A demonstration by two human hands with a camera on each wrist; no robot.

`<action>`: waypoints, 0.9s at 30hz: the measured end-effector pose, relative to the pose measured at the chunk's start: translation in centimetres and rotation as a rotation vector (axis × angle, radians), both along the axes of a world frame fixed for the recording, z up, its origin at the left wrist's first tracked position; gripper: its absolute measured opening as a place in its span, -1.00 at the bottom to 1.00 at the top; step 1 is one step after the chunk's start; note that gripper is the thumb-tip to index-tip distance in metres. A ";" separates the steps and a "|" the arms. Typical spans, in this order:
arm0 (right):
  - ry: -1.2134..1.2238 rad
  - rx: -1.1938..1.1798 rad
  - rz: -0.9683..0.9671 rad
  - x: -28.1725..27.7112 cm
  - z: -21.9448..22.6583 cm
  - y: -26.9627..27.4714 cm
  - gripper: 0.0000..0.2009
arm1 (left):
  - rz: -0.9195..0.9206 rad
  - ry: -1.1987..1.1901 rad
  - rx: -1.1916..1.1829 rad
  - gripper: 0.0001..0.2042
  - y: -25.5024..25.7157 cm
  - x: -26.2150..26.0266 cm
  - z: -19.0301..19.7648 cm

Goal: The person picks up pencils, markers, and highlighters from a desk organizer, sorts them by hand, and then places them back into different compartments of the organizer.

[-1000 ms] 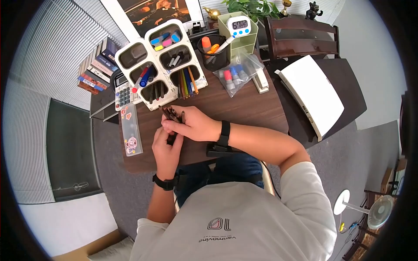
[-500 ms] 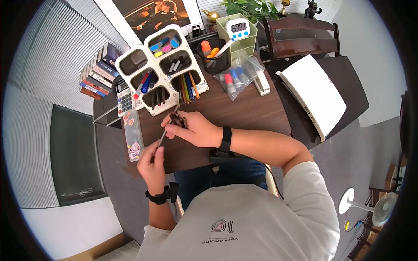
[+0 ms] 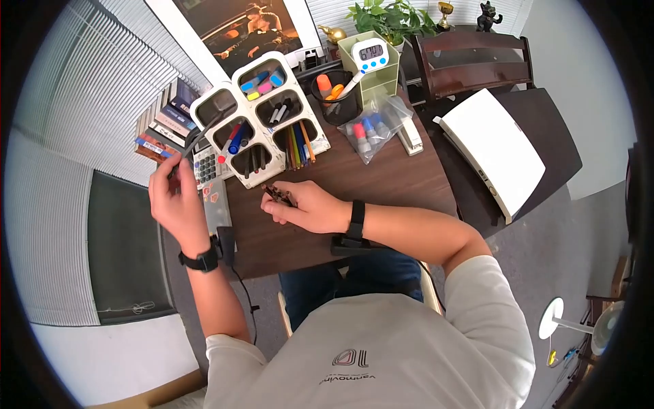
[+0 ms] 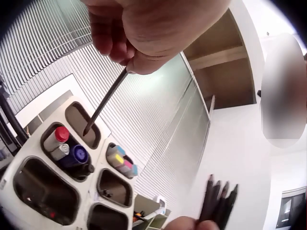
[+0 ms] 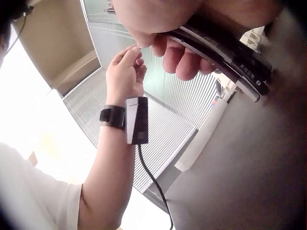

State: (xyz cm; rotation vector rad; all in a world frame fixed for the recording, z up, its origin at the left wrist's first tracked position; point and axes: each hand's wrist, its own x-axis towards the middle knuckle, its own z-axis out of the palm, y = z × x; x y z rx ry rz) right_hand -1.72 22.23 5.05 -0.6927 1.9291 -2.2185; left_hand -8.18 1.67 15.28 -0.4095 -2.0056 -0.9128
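Note:
My left hand (image 3: 178,204) pinches one dark pencil (image 4: 106,103) near its end; in the left wrist view its tip points at the top empty compartment (image 4: 76,117) of the white organizer (image 3: 256,128). Over the table front of the organizer, my right hand (image 3: 306,206) grips a bundle of dark pencils (image 4: 218,203), also seen from close up in the right wrist view (image 5: 220,57). Other compartments hold highlighters (image 3: 262,84), red and blue markers (image 3: 235,140), black-and-white pens (image 3: 280,111), colored pencils (image 3: 298,144) and several dark pencils (image 3: 255,161).
Left of the organizer are a calculator (image 3: 208,168), stacked books (image 3: 167,119) and a sticker-covered case (image 3: 216,208). To its right stand a black mesh cup (image 3: 340,105), a bag of bottles (image 3: 371,133), a stapler (image 3: 410,136) and a green holder (image 3: 381,78) with a timer (image 3: 372,53).
My left hand has drawn one pencil out of the bundle and moved up and left to the organizer's left side. My right hand keeps the rest, nearly in place.

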 end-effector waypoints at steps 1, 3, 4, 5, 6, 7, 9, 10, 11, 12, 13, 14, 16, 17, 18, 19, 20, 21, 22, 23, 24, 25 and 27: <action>0.020 -0.013 -0.006 -0.1 -0.2 -0.1 -0.75 | 0.025 0.018 -0.089 -0.90 0.3 -0.7 0.2; 0.043 -0.027 -0.012 -0.1 -0.3 -0.1 -0.71 | 0.036 0.014 -0.156 -0.89 0.6 -1.8 0.2; 0.038 -0.017 -0.011 -0.1 -0.2 0.0 -0.71 | 0.050 0.006 -0.221 -0.88 0.6 -2.4 0.1; 0.032 -0.006 -0.009 -0.1 -0.2 0.0 -0.70 | 0.033 0.011 -0.242 -0.86 0.7 -2.9 0.0; 0.037 -0.006 -0.008 -0.2 -0.2 0.0 -0.70 | 0.034 0.015 -0.243 -0.86 0.9 -3.2 0.0; 0.036 -0.008 -0.005 -0.1 -0.2 -0.1 -0.70 | 0.016 -0.020 -0.236 -0.86 1.1 -3.5 0.0; 0.034 -0.009 -0.002 -0.1 -0.4 -0.1 -0.69 | -0.006 -0.071 -0.223 -0.84 1.2 -3.9 -0.2; 0.043 -0.006 0.000 -0.2 -0.5 -0.1 -0.69 | -0.006 -0.071 -0.223 -0.84 1.1 -4.1 -0.4; 0.051 -0.004 0.002 -0.2 -0.5 -0.1 -0.68 | -0.028 -0.097 -0.196 -0.80 1.1 -4.3 -0.5; 0.052 -0.004 0.003 -0.1 -0.5 -0.1 -0.68 | -0.050 -0.122 -0.169 -0.77 1.0 -4.4 -0.7; 0.053 -0.020 -0.003 -0.1 -0.4 -0.1 -0.69 | -0.049 -0.121 -0.169 -0.77 0.9 -4.2 -0.8; 0.055 -0.037 -0.011 -0.1 -0.3 -0.1 -0.69 | -0.060 -0.140 -0.115 -0.73 0.8 -3.7 -1.1; 0.046 -0.029 -0.012 -0.2 -0.4 0.0 -0.70 | -0.076 -0.160 -0.063 -0.69 0.5 -1.9 -1.9; 0.038 -0.019 -0.014 -0.4 -0.4 0.1 -0.70 | -0.077 -0.236 0.038 -0.71 0.5 -0.3 -2.6; 0.038 -0.022 -0.020 -0.4 -0.4 0.1 -0.70 | -0.077 -0.313 0.138 -0.72 0.3 1.4 -3.4; 0.014 -0.047 -0.021 -0.4 -0.4 0.0 -0.70 | -0.083 -0.345 0.145 -0.75 -0.2 2.9 -5.1; -0.010 -0.073 -0.022 -0.4 -0.5 0.0 -0.70 | -0.089 -0.377 0.152 -0.78 -0.6 4.3 -7.1; -0.011 -0.075 -0.025 -0.5 -0.7 -0.2 -0.70 | -0.187 -0.499 0.172 -0.81 -0.3 6.1 -8.4; -0.050 -0.179 -0.001 -0.6 -1.2 -0.5 -0.70 | -0.284 -0.622 0.193 -0.84 0.4 7.9 -9.6; -0.093 -0.280 0.025 -0.6 -1.5 -0.7 -0.70 | -0.299 -0.624 0.101 -0.85 0.9 9.4 -10.9; -0.100 -0.277 0.030 -0.5 -1.4 -0.8 -0.70 | -0.311 -0.625 0.013 -0.86 1.6 10.4 -11.5; -0.157 -0.312 0.052 -0.5 -1.1 -0.7 -0.74 | -0.303 -0.631 0.022 -0.86 1.9 11.1 -11.7; -0.218 -0.352 0.079 -0.7 -1.1 -0.6 -0.76 | -0.329 -0.708 0.038 -0.86 2.4 11.8 -11.6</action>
